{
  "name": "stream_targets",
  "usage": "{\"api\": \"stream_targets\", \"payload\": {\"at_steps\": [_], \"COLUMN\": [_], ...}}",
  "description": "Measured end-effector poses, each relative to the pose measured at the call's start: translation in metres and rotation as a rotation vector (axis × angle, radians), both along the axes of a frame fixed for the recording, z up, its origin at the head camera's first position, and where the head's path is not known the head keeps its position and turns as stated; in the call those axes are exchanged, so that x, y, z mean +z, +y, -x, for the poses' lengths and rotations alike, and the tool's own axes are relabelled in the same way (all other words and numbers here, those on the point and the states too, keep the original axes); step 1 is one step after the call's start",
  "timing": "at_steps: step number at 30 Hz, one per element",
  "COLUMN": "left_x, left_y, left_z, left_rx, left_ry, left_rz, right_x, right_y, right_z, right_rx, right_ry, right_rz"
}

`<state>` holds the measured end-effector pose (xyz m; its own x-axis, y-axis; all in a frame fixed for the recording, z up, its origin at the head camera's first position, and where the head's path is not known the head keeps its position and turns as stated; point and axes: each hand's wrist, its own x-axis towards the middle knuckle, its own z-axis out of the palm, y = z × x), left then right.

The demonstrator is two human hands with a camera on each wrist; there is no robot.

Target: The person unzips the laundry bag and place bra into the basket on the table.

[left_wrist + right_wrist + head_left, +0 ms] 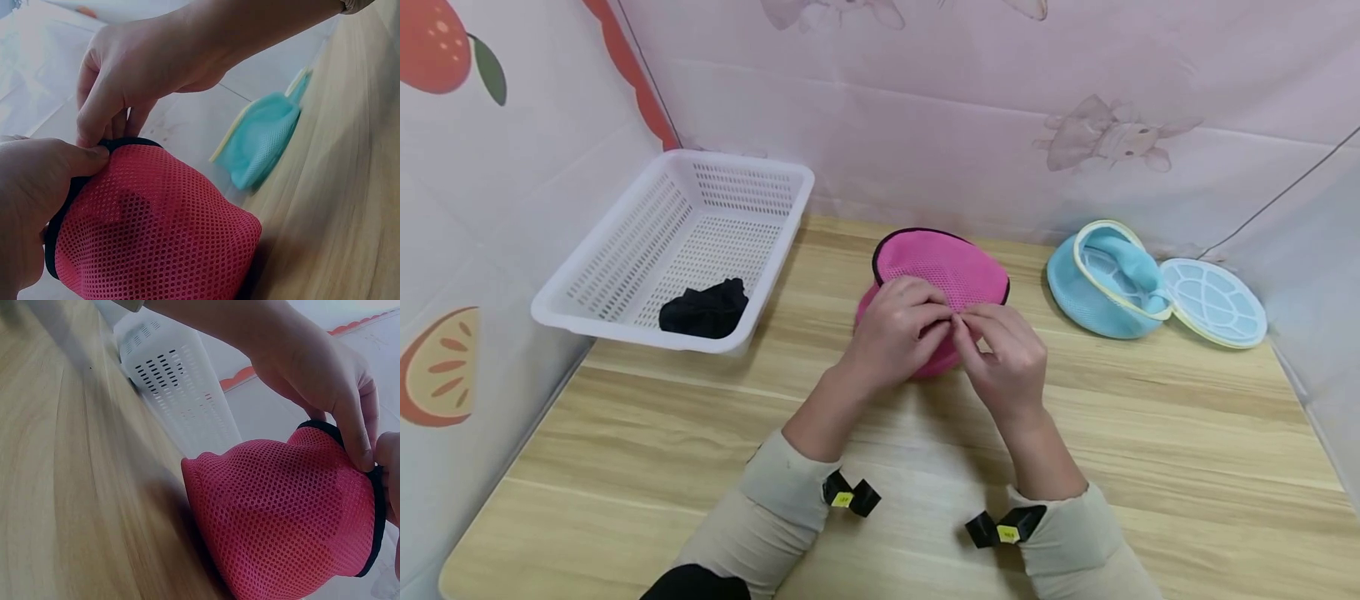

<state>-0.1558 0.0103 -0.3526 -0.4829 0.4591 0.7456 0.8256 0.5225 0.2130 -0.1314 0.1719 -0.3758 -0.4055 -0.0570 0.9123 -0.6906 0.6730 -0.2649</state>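
Note:
A pink mesh laundry bag (943,265) with black edging stands on the table in front of me. My left hand (901,329) pinches the black edging at the near side of the bag. Right beside it, my right hand (1009,358) pinches the same edging, and the fingertips of both hands meet. In the left wrist view the bag's mesh (156,225) bulges, and a darker patch shows through it. What exactly lies between the fingertips is hidden.
A white perforated plastic basket (775,275) stands at the left, holding a crumpled black cloth (706,310). At the back right sits a blue mesh bag (1082,304) with yellow edging, its round lid (1217,304) folded open. Printed curtains hang behind and beside the wooden table (700,433).

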Motion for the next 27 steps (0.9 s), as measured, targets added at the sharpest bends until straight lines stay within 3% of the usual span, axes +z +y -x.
{"api": "stream_targets", "payload": {"at_steps": [15,27], "left_x": [0.002,0.002], "left_y": [-0.009,-0.004], "left_z": [0.008,0.005], "left_rx": [-0.005,0.015], "left_ry": [-0.008,-0.005], "left_rz": [-0.039,0.003], "right_x": [0.002,0.002], "right_y": [0.010,0.004], "right_z": [0.003,0.002], "right_rx": [-0.023,-0.027], "right_ry": [-0.010,-0.023], "right_rz": [0.035,0.030]}}
